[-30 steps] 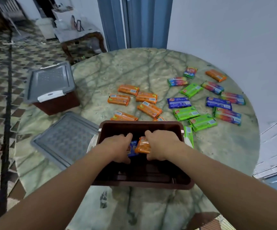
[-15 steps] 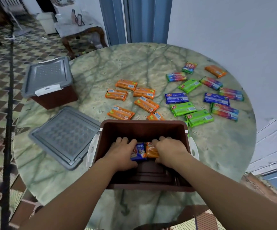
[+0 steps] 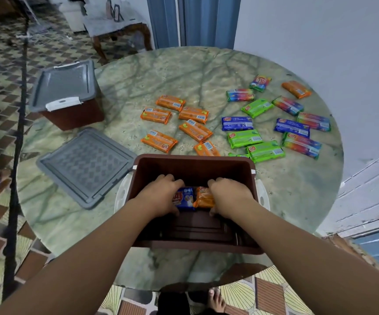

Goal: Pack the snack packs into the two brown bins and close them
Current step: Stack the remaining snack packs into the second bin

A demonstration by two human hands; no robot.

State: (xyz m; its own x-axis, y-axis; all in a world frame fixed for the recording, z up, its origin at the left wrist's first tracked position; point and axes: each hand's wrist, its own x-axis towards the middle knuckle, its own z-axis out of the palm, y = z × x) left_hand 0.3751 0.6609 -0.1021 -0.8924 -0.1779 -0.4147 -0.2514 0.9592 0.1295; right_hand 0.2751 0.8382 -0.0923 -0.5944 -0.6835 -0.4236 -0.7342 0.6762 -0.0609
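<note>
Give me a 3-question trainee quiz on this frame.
1. True or false: the gray lid lying flat on the table covers the open brown bin.
2. Which pack does the left hand grip: A blue pack, B green, C rainbow?
3. What colour is the pack under the right hand?

Key: 1 false; 2 A; 3 orange, the orange pack.

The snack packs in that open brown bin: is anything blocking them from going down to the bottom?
Nothing visible does. The left hand holds the blue pack and the right hand the orange pack, both already inside the open bin. Its grey lid lies aside on the table.
</note>
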